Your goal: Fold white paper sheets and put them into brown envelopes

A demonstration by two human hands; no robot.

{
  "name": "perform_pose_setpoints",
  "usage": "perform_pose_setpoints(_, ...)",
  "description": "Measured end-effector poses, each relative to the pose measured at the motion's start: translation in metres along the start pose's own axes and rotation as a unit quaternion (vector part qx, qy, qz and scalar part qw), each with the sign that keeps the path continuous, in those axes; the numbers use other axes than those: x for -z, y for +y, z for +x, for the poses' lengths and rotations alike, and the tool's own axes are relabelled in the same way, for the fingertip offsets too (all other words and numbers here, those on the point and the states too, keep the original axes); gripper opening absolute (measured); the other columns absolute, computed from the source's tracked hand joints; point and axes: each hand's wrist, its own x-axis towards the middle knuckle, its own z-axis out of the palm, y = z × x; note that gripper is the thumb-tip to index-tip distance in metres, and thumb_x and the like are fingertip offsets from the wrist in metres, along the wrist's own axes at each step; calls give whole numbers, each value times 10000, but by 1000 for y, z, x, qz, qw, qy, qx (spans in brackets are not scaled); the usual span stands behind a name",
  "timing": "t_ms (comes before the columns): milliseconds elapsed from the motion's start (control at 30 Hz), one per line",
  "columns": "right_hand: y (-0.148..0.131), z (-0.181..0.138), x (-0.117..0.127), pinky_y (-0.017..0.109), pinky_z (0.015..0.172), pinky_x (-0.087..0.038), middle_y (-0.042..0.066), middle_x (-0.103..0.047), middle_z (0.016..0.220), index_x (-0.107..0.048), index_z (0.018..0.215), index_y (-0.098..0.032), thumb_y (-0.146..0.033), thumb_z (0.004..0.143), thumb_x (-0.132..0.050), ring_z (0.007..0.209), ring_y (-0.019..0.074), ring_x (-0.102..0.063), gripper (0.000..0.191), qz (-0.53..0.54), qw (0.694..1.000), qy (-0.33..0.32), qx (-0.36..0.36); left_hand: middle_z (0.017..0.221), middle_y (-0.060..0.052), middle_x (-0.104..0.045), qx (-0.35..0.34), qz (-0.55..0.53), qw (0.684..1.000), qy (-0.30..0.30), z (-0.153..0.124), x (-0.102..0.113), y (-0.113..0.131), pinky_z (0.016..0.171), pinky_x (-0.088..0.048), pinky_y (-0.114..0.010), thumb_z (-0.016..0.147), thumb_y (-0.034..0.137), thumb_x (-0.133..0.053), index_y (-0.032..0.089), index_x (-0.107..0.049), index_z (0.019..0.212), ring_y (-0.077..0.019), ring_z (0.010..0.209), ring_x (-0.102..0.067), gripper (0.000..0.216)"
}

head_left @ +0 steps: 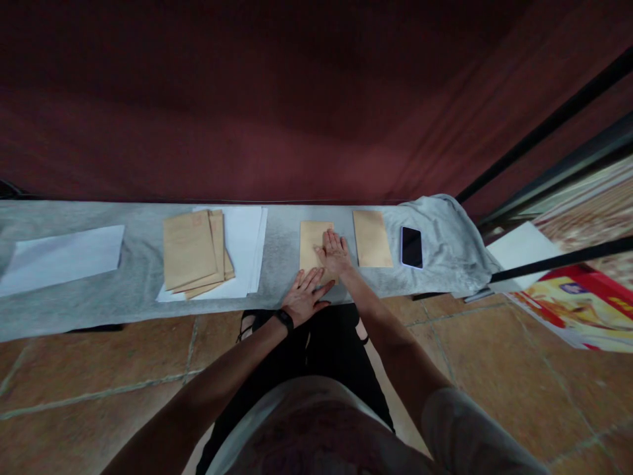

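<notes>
A tan paper envelope (pixel 310 239) lies flat on the grey cloth in front of me. My left hand (pixel 302 297) rests over its lower edge with the fingers spread, and a dark band circles that wrist. On the envelope's right side lies my right hand (pixel 335 253), palm down with its fingers stretched out. Neither hand grips anything. Just right of my right hand is a second tan envelope (pixel 373 239). What the hands cover of the first envelope is hidden.
Several tan envelopes (pixel 190 249) overlap on white paper sheets (pixel 250 251) to the left. Farther left lies another white sheet (pixel 64 257). A phone (pixel 411 247) sits at the right on the grey cloth (pixel 281 227). Beyond a dark bar stands a red and yellow box (pixel 583 307).
</notes>
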Motion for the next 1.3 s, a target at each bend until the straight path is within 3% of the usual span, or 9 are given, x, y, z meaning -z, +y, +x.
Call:
perform_pose_setpoints(400,-14,-71,-1,487,1229,-166,158,-311,1601,-285,1554,-92,-386,1057,-250,1510,248,-245,578,10,999,39,29,1615,-91,-322,-4,-2,1000,3,0,-2,1,1236,-51,-543,955,579,-462,284,-591,1359,-277,1521,-202,517)
perform_pose_setpoints(733,-14,-117,9,497,1227,-192,128,-300,1607,-273,1568,-158,-413,1049,-326,1486,255,-308,581,13,998,51,46,1601,-124,-338,-24,-6,1000,12,-9,3,-1,1252,-115,-485,988,521,-401,189,-500,1437,-244,1511,-239,567)
perform_pose_setpoints(933,-10,-140,13,511,1230,-154,105,-282,1619,-270,1569,-175,-430,1037,-361,1485,267,-303,597,11,998,34,48,1600,-139,-334,3,-2,1000,28,-22,1,-2,1250,-185,-434,986,499,-393,102,-337,1531,-233,1511,-236,676)
perform_pose_setpoints(1300,-8,-160,18,533,1222,-175,110,-321,1602,-273,1569,-175,-436,1019,-421,1470,289,-326,627,14,998,46,44,1575,-197,-359,41,11,998,50,-43,4,-8,1224,-262,-452,987,495,-369,47,-356,1509,-273,1487,-297,689)
